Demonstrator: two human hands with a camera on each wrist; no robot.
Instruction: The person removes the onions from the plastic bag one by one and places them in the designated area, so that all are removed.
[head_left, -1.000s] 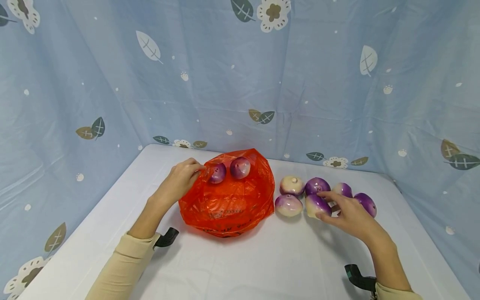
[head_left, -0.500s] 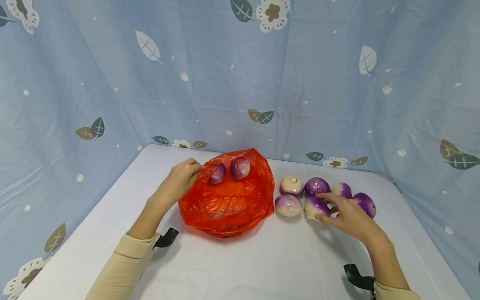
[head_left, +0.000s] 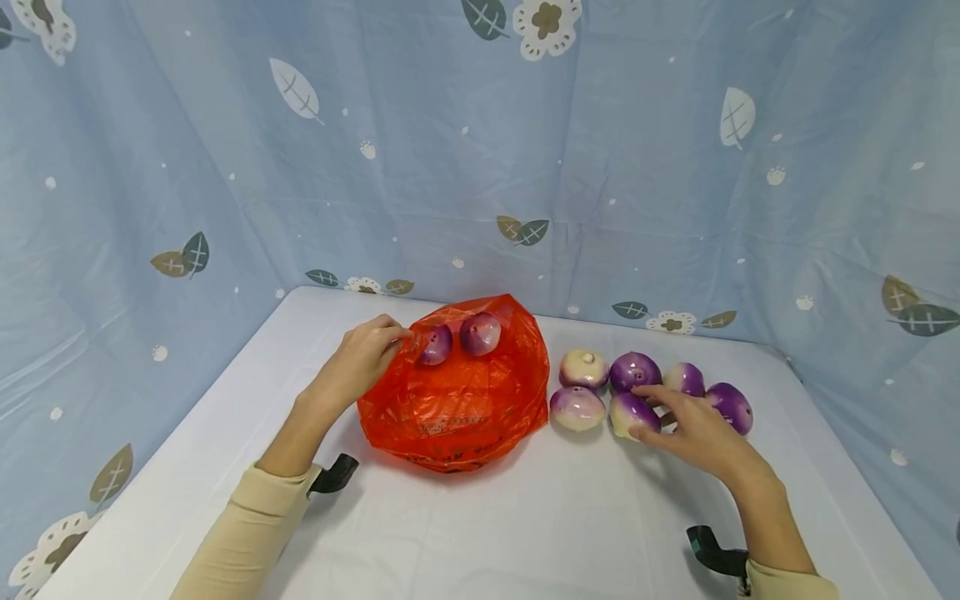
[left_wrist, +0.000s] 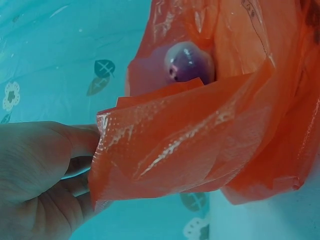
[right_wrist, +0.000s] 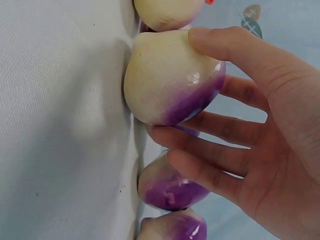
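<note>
My left hand (head_left: 365,357) pinches the left rim of a red plastic bag (head_left: 465,400), which lies with its mouth spread open. Inside the bag rest two purple-and-white turnips, one near the hand (head_left: 435,346) and another (head_left: 480,334) to its right. In the left wrist view, the edge of the bag hides my fingertips. My right hand (head_left: 701,429) holds a turnip (head_left: 632,416) at the front of a group on the table. The right wrist view shows thumb and fingers curled around this turnip (right_wrist: 167,80), which still appears to touch the table.
Two turnips, one pale-topped (head_left: 584,369) and one in front of it (head_left: 577,408), lie between bag and right hand. A purple turnip (head_left: 634,372) sits behind the held one. Two more (head_left: 684,379) (head_left: 729,407) lie to the right. A patterned blue curtain (head_left: 465,167) surrounds the white table (head_left: 487,533).
</note>
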